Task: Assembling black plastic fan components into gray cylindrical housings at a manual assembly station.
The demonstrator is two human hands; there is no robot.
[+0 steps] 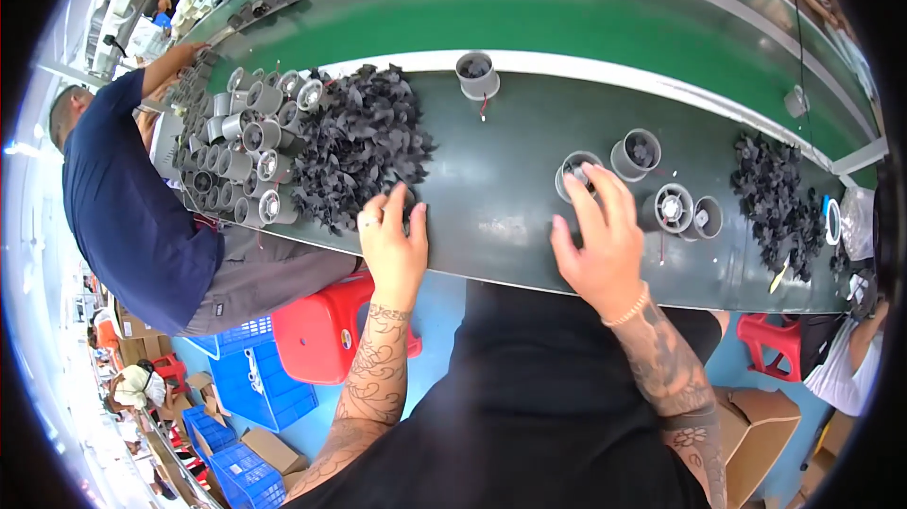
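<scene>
My left hand [392,249] is at the near right edge of a heap of black fan blades [364,136]. Its thumb and fingers are apart, with dark blades showing between them; I see no firm grip. My right hand [605,249] reaches over a grey cylindrical fan housing [570,169], fingers stretched and thumb held away. The fingertips overlap the housing's rim; whether they touch it is unclear. Close to this hand stand a grey housing with a dark fan inside [636,154], another showing a pale spoked end [672,208], and a third on its right [704,217].
Many grey housings [234,164] crowd the bench's left end, beside a seated person in dark blue [142,197]. One housing [478,76] stands by the white rail. More black blades [775,197] lie at right. A red stool [316,334] and blue crates [260,381] are below.
</scene>
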